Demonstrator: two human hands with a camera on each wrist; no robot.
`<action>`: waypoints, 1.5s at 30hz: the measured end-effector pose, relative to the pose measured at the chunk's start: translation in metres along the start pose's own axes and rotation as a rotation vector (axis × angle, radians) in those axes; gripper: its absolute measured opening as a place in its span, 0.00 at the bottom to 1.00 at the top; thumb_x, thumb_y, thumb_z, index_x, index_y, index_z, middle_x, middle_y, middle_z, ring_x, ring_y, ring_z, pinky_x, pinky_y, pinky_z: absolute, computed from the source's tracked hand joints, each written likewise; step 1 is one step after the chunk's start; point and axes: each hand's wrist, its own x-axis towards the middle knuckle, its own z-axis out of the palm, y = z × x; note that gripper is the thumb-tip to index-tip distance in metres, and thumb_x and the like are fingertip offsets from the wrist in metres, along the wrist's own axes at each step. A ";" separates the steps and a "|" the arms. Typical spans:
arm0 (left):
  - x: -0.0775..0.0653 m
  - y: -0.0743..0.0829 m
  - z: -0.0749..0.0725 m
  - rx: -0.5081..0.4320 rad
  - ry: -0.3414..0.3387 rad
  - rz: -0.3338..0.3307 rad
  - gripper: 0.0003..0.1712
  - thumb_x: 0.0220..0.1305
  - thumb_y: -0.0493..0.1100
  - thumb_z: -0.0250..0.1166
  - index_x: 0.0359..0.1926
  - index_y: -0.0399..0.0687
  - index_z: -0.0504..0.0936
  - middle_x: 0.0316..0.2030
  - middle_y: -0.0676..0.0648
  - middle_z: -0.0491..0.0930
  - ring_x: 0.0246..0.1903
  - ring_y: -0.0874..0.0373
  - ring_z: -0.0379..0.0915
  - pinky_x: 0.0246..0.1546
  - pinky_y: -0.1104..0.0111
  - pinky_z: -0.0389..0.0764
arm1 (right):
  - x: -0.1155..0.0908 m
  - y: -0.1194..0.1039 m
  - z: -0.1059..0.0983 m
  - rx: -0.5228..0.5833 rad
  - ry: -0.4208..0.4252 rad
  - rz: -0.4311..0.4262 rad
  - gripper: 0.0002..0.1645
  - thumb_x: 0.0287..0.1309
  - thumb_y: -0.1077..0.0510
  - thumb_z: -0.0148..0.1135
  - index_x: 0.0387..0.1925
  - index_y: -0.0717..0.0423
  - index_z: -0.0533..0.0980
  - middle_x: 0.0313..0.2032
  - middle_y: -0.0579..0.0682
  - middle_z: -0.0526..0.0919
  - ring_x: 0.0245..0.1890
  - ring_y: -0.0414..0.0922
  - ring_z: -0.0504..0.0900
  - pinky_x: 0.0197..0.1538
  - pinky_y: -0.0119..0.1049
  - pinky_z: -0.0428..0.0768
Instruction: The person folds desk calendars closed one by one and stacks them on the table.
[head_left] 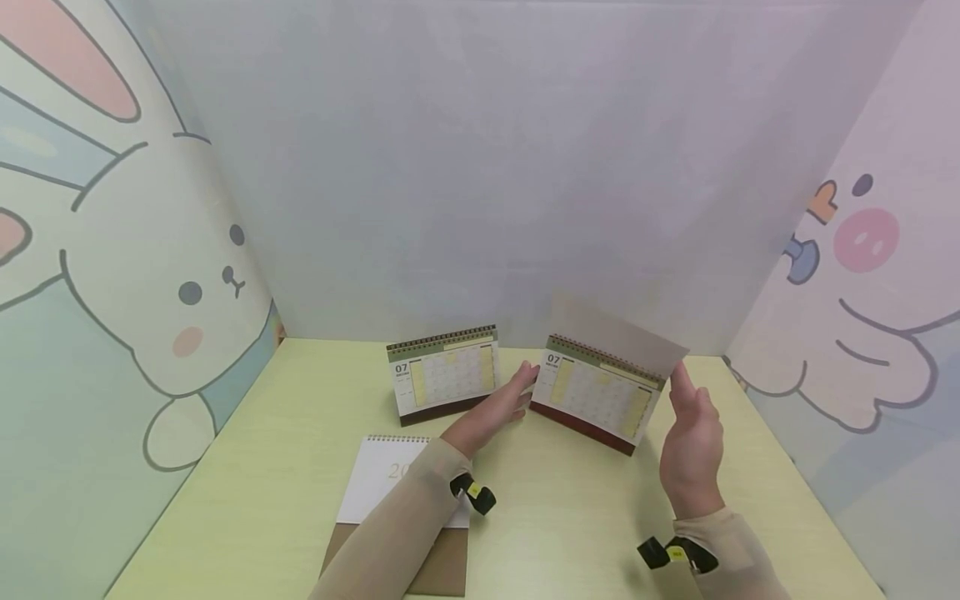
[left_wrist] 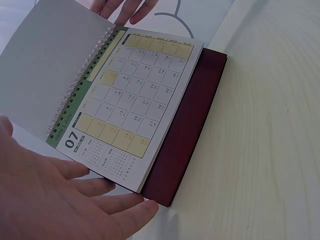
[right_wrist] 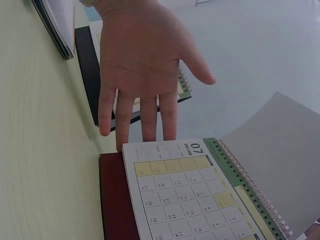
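A desk calendar with a dark red base (head_left: 592, 400), its page marked 07, stands angled on the table, and a blank grey sheet (left_wrist: 47, 60) rises behind its spiral binding. At its left edge is my left hand (head_left: 495, 408), fingers straight; in the right wrist view the fingertips meet or nearly meet that edge. My right hand (head_left: 693, 454) is upright by the calendar's right side, its fingers close to the upper corner. Whether they touch the sheet, I cannot tell. Behind my left hand stands a second 07 calendar (head_left: 446, 375) with a dark base.
A white spiral calendar (head_left: 375, 479) with a brown lower part lies under my left forearm at the front left. The pale yellow table (head_left: 555, 533) ends at a plain back wall (head_left: 480, 167). Cartoon-printed walls (head_left: 127, 333) stand on both sides.
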 end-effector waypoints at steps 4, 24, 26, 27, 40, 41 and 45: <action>0.000 0.000 -0.001 -0.001 -0.002 -0.016 0.64 0.75 0.97 0.32 0.99 0.72 0.47 0.99 0.52 0.47 0.97 0.43 0.52 0.98 0.39 0.53 | 0.000 0.000 0.001 0.023 0.019 0.003 0.46 0.96 0.35 0.21 0.97 0.56 0.50 0.97 0.43 0.52 0.99 0.38 0.43 0.98 0.38 0.28; -0.001 0.003 -0.001 -0.008 -0.004 -0.001 0.63 0.79 0.94 0.32 1.00 0.66 0.45 0.99 0.54 0.46 0.98 0.44 0.49 0.98 0.42 0.56 | -0.002 0.001 0.006 0.126 0.169 -0.004 0.39 0.98 0.41 0.31 0.90 0.57 0.67 0.86 0.36 0.76 0.97 0.43 0.60 0.99 0.36 0.46; -0.001 0.003 -0.001 -0.010 -0.004 0.000 0.63 0.79 0.94 0.32 1.00 0.66 0.45 0.99 0.54 0.46 0.98 0.44 0.49 0.98 0.42 0.56 | -0.002 0.001 0.006 0.138 0.177 -0.006 0.38 0.98 0.41 0.32 0.89 0.56 0.69 0.84 0.35 0.78 0.96 0.43 0.61 0.98 0.36 0.47; -0.001 0.003 -0.001 -0.010 -0.005 0.001 0.63 0.79 0.94 0.32 1.00 0.66 0.45 0.99 0.54 0.46 0.98 0.44 0.49 0.98 0.42 0.56 | -0.002 0.002 0.006 0.140 0.180 -0.008 0.38 0.99 0.42 0.32 0.89 0.55 0.70 0.83 0.34 0.80 0.96 0.43 0.61 0.98 0.36 0.48; 0.001 0.002 -0.002 -0.023 0.007 -0.002 0.62 0.76 0.96 0.32 0.98 0.75 0.50 0.98 0.58 0.49 0.97 0.45 0.52 0.98 0.42 0.58 | -0.001 0.007 0.003 0.082 0.188 0.004 0.38 0.99 0.41 0.31 0.90 0.57 0.65 0.87 0.38 0.74 0.98 0.44 0.57 0.99 0.35 0.37; 0.001 0.002 -0.003 -0.024 0.006 -0.001 0.61 0.77 0.95 0.32 0.98 0.75 0.50 0.98 0.58 0.49 0.97 0.45 0.52 0.98 0.42 0.58 | -0.001 0.007 0.003 0.080 0.187 0.005 0.38 0.99 0.41 0.30 0.90 0.56 0.65 0.87 0.38 0.74 0.98 0.44 0.56 0.99 0.35 0.37; 0.001 0.002 -0.003 -0.023 0.004 0.008 0.53 0.85 0.88 0.29 0.98 0.75 0.50 0.99 0.57 0.48 0.98 0.43 0.50 0.97 0.42 0.60 | 0.000 0.008 0.003 0.082 0.189 0.004 0.38 0.99 0.42 0.29 0.89 0.57 0.65 0.85 0.37 0.75 0.98 0.44 0.56 0.99 0.34 0.36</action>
